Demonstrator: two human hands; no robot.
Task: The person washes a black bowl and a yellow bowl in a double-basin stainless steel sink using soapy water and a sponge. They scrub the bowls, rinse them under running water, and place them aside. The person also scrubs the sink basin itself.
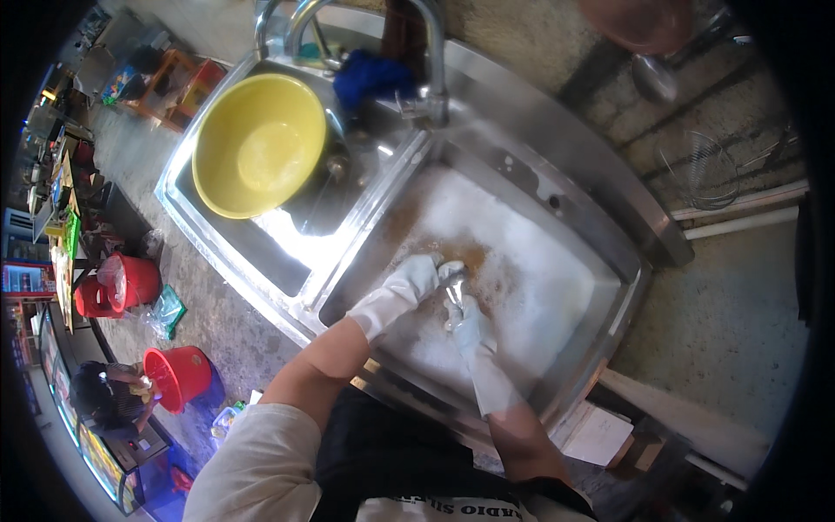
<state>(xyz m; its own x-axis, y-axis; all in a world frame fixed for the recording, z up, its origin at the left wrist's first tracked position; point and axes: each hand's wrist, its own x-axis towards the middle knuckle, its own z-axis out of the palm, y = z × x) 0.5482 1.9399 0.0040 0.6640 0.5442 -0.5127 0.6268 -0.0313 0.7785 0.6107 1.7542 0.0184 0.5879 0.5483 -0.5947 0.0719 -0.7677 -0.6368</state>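
In the head view both my hands wear pale rubber gloves, over the right basin (610, 293) of a stainless-steel sink. Cloudy, foamy water (548, 307) fills this basin. My right hand (471, 324) is closed around the lower part of a small shiny metal utensil (456, 291), possibly a spoon. My left hand (421, 277) is bent over the utensil's upper end, its fingertips touching it. The glove hides most of that end, so its shape cannot be told. Brownish water shows beside the fingers.
A yellow plastic basin (261, 147) sits tilted in the left sink bowl. Curved metal taps (436, 59) and a blue cloth (372, 77) are at the back. Utensils, including a wire whisk (701, 169), hang on the wall. A person (107, 398) bends by a red bucket (177, 378).
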